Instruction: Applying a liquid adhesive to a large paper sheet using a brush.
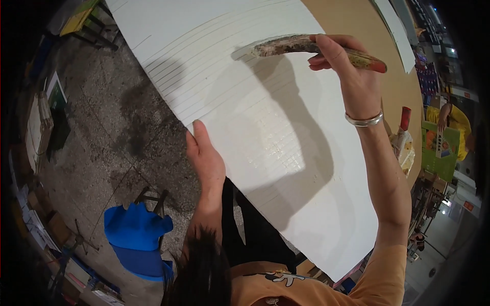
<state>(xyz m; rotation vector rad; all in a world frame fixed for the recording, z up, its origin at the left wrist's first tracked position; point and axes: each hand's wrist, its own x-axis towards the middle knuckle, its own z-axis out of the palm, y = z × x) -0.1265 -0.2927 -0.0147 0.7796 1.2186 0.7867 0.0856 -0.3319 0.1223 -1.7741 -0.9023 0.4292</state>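
Note:
A stack of white sheets [326, 219], fanned so that many edges show as parallel lines, lies slantwise before me. A wet sheen covers part of its middle. My right hand [352, 66] is closed round the handle of a brush [286, 46], dark and crusted, with a red end. The brush's pale tip rests on or just over the fanned edges in the upper part of the stack. My left hand [206, 158] grips the stack's left edge, thumb on top; its other fingers are mostly hidden.
A brown board [357, 15] lies under the sheets. Beside my right forearm stands a plastic-wrapped container [406, 148] with a red-ended handle. On the floor at left are a blue-covered stool [135, 234] and stacked boards [40, 127]. A person in yellow [459, 125] handles a green box [440, 152] at far right.

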